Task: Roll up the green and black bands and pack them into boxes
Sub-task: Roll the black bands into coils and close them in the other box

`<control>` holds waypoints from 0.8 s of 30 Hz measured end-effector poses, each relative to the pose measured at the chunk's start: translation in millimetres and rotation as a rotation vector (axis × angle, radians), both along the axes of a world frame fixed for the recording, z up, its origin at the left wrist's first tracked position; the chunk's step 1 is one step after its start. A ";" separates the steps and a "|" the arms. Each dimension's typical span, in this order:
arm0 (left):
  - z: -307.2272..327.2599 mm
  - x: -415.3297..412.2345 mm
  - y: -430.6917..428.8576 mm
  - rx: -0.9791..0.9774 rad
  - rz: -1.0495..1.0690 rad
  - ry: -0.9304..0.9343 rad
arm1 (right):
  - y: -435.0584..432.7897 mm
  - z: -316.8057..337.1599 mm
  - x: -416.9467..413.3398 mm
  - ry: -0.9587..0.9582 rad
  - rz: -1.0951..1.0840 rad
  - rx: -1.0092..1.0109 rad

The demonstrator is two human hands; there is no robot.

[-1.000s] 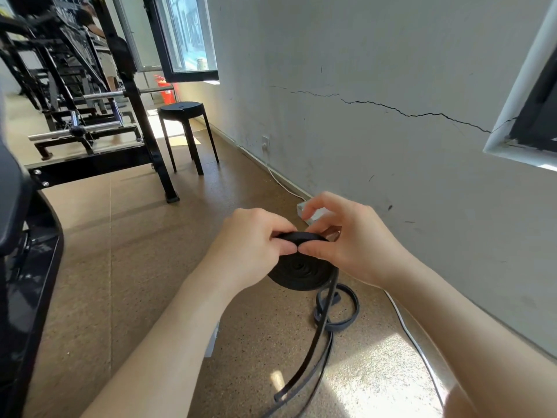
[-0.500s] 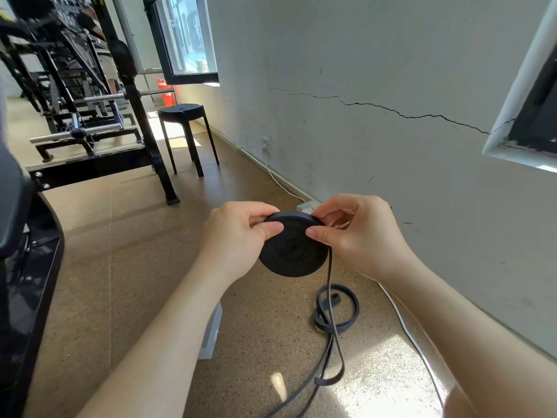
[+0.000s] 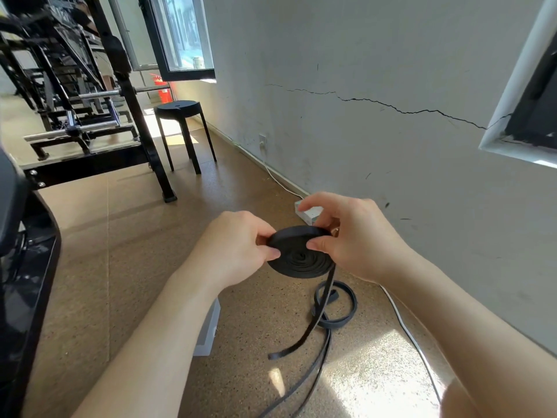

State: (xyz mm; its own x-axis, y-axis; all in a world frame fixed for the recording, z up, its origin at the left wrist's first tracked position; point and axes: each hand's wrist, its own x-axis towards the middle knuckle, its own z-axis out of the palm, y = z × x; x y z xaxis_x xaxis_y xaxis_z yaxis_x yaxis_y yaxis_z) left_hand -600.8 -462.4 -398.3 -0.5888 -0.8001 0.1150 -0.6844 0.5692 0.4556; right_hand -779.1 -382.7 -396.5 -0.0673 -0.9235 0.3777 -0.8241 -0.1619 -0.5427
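A black band wound into a flat coil (image 3: 301, 257) hangs in the air in front of me. My left hand (image 3: 238, 251) pinches the coil's left edge between thumb and fingers. My right hand (image 3: 352, 236) pinches its right edge, thumb on the face and fingers behind. The band's loose tail (image 3: 313, 324) drops from the coil's right side toward the floor. More black band lies in a loop (image 3: 346, 300) on the floor below. A white box (image 3: 208, 333) stands on the floor, partly hidden behind my left forearm.
A small white box (image 3: 310, 212) sits by the wall behind my right hand. A white cable (image 3: 407, 327) runs along the wall's foot. A black stool (image 3: 180, 131) and black gym frames (image 3: 90, 116) stand further back left. Dark equipment (image 3: 24, 267) fills the left edge.
The coil has turned and tilted between my hands, and more of the tail is wound on. The loose end has risen off the floor.
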 end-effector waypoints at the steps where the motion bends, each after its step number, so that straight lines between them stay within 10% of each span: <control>1: 1.2 0.7 1.0 -0.035 -0.020 -0.026 | -0.3 0.9 0.8 0.028 0.001 0.005; 8: 8.4 9.7 2.7 0.090 -0.055 0.202 | -0.7 4.2 1.8 0.040 0.023 0.039; 24: 6.3 -3.1 15.0 0.098 -0.147 -0.004 | 3.7 6.2 5.0 0.100 0.116 0.171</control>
State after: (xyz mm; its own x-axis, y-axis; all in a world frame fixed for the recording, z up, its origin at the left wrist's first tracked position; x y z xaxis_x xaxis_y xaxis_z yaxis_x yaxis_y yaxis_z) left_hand -604.0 -447.4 -392.0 -0.7007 -0.7125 0.0379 -0.5990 0.6163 0.5112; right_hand -774.1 -379.0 -390.3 0.0732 -0.9739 0.2148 -0.8562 -0.1718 -0.4872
